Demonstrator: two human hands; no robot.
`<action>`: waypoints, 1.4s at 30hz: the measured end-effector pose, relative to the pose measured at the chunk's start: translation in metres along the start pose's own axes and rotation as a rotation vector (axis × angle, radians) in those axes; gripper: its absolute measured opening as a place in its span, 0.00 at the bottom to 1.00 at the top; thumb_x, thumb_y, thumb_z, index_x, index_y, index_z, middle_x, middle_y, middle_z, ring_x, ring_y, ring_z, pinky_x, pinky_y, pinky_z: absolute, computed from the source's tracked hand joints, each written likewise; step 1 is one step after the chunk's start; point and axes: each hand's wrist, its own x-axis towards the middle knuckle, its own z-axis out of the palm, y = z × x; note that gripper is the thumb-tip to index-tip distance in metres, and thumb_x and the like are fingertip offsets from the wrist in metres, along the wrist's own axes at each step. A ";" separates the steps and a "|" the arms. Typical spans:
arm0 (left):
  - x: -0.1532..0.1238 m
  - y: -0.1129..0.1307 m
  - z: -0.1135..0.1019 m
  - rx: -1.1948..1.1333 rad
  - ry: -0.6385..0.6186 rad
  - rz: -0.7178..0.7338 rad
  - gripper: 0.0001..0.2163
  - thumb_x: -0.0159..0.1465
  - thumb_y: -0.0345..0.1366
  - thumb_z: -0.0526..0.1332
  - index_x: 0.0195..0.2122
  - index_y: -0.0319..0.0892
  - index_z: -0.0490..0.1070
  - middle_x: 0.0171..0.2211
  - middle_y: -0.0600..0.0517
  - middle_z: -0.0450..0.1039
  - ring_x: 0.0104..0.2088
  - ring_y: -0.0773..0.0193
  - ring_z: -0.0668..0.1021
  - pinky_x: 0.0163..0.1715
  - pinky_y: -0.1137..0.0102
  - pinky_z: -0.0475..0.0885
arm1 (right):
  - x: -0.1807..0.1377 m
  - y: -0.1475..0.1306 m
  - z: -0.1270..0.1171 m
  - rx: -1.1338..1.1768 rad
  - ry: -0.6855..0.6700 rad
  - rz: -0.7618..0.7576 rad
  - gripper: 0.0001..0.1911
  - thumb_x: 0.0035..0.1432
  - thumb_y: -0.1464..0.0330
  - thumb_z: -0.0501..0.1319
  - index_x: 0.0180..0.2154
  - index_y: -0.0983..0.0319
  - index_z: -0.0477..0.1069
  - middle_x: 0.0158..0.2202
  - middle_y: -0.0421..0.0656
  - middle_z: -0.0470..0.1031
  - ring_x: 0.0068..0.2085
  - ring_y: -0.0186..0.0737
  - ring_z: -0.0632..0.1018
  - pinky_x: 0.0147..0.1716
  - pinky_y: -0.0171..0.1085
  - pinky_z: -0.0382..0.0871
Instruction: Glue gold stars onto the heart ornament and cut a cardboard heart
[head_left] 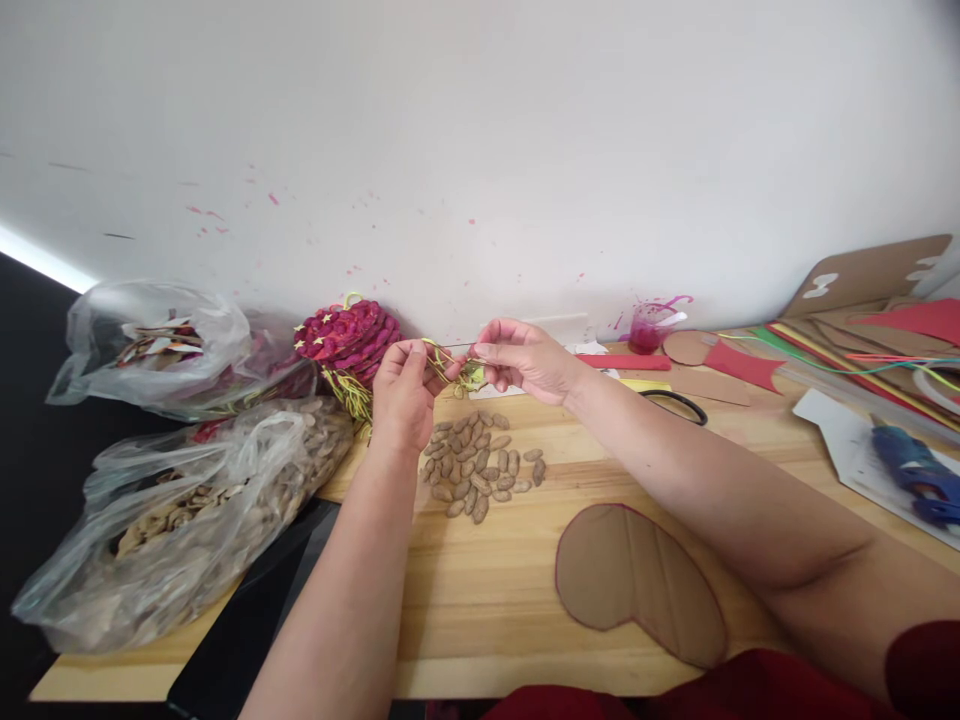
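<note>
My left hand and my right hand are raised over the far part of the wooden table, close together. Pinched between the fingers of both is a thin yellowish cord, looped and partly hidden by the fingertips. Below them lies a loose pile of unshelled peanuts. A heart-shaped piece of brown cardboard rests flat under my right forearm. Just left of my left hand stands a magenta craft piece with small yellow stars and yellow cords hanging from it.
Two clear plastic bags occupy the left: one with peanuts, one with scraps. A black-handled tool, a cup of magenta paint, red and brown cardboard pieces and a blue glue gun lie to the right. A white wall rises behind.
</note>
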 end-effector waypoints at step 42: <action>0.003 0.007 -0.003 -0.078 0.053 -0.116 0.08 0.67 0.29 0.56 0.30 0.40 0.68 0.25 0.52 0.76 0.28 0.67 0.82 0.31 0.75 0.78 | 0.001 0.004 -0.001 -0.303 0.002 0.140 0.05 0.56 0.75 0.66 0.31 0.64 0.72 0.22 0.36 0.72 0.22 0.29 0.74 0.18 0.26 0.67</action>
